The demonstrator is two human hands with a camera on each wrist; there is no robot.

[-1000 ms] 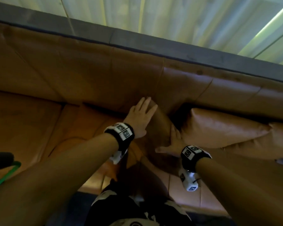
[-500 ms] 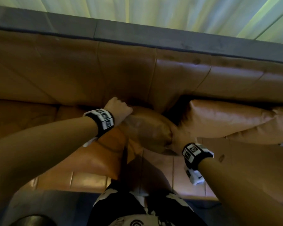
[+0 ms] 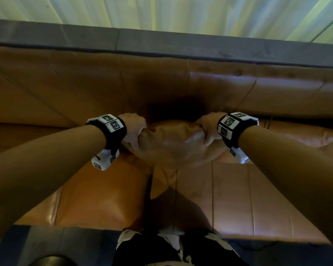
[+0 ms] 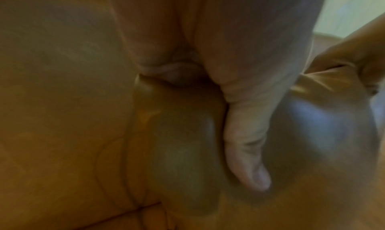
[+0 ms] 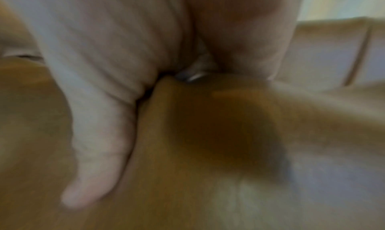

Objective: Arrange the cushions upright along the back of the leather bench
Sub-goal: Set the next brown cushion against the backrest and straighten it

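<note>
- Pale, vertically pleated curtain point(image 3: 181, 12) fills the top of the head view, lit greenish-white; the room below it is dim.
- Long tan-brown leather bench point(image 3: 104, 198): padded backrest point(image 3: 85, 83) with stitched panels, seat split by seams into rectangular sections. Glossy highlights on the seat leather at lower left.
- Dark grey flat ledge point(image 3: 200, 43) runs along the top of the backrest, between the leather and the curtain; one joint line in it near centre.
- Dark floor strip point(image 3: 46, 244) at the front edge of the seat; black-and-white patterned clothing point(image 3: 161, 248) of the person at bottom centre.
- Plump tan leather cushion point(image 3: 173, 143) at centre, over the seat and in front of the backrest, creased where gripped. Whether its lower edge touches the seat: cannot tell.
- Second tan leather cushion point(image 3: 306, 131) at right, against the backrest, partly hidden by the right forearm.
- Left hand point(image 3: 133, 129): grip clamped on the left end of the centre cushion, thumb on the near face (left wrist view, blurred).
- Right hand point(image 3: 208, 127): grip clamped on the right end of the same cushion, leather bunched under the fingers.
- Black wristbands with white marker blocks on both wrists.
</note>
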